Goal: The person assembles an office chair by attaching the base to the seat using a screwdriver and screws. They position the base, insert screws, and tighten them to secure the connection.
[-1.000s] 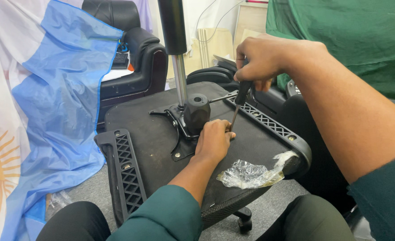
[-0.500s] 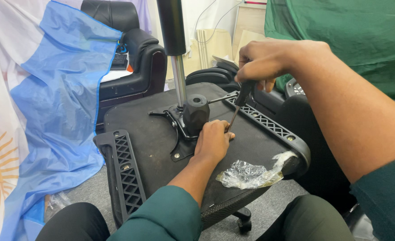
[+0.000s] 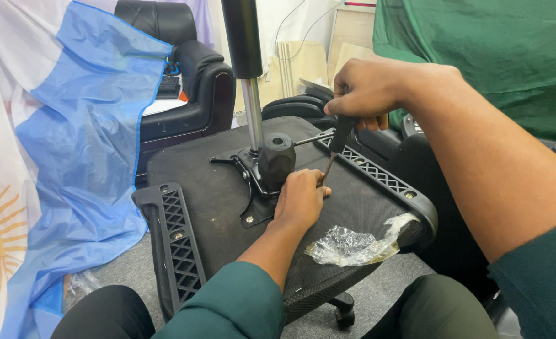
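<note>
My right hand [image 3: 367, 88] is closed in a fist around the black handle of a screwdriver [image 3: 334, 147]. The shaft slants down and left; its tip meets my left hand [image 3: 300, 199] just beside the mount plate [image 3: 253, 172]. Left hand lies palm down on the seat underside [image 3: 209, 207], fingers curled narrow near the screwdriver tip; I cannot tell whether they pinch a screw, since the fingertips hide it.

The chair is flipped, seat bottom up. The metal mount plate sits mid-seat, with a black knob-like cylinder [image 3: 275, 158] on it and the gas lift column [image 3: 248, 81] rising straight up behind. A thin lever [image 3: 312, 138] sticks out to the right of the cylinder.

2 black lattice armrest brackets: 1 on the left edge [image 3: 171, 242], 1 on the right edge [image 3: 378, 171]. Crumpled clear plastic [image 3: 350, 246] lies on the seat near the front right rim.

Blue and white flag cloth [image 3: 83, 144] hangs at left. Black armchair [image 3: 184, 75] behind. Green cloth [image 3: 479, 56] at upper right.
</note>
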